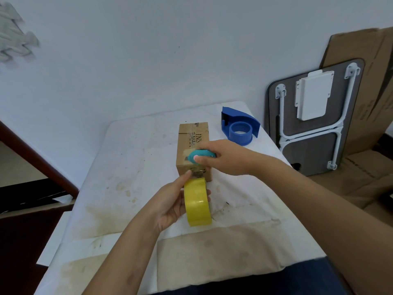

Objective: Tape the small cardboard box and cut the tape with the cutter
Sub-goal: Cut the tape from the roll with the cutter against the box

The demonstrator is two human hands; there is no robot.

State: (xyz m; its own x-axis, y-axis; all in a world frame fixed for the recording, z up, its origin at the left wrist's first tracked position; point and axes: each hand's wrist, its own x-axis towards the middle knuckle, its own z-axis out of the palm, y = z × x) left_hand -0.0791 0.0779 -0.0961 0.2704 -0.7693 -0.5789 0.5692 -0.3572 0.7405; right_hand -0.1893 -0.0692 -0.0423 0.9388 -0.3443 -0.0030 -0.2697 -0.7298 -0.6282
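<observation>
- My right hand (pixel 225 157) is closing round the teal cutter (pixel 201 156), thumb on its near edge, holding it over the near half of the box (pixel 192 143) top, at about 12 o'clock from the roll.
- My left hand (pixel 170 206) is gripping the yellow roll (pixel 197 202) on edge, fingers through the core, thumb reaching up to the box's near face where the tape strip seems to be running; the strip itself is too faint for me to be sure.
- The box is sitting mid-table, long axis pointing to 12. I am judging it light and hollow, likely to slide or dent, so pressing on a corner edge suits it better than the flaps.
- The roll is looking stiff and slick; the core is the sure hold. The cutter is small and smooth, wanting a firm pinch.
- The table (pixel 127 167) is wearing a stained white cloth, soft and wrinkled.
- A blue dispenser (pixel 239 126) is standing at 1 o'clock from the box; a folded table (pixel 314 128) and cardboard (pixel 365 81) are leaning on the wall at 2.
</observation>
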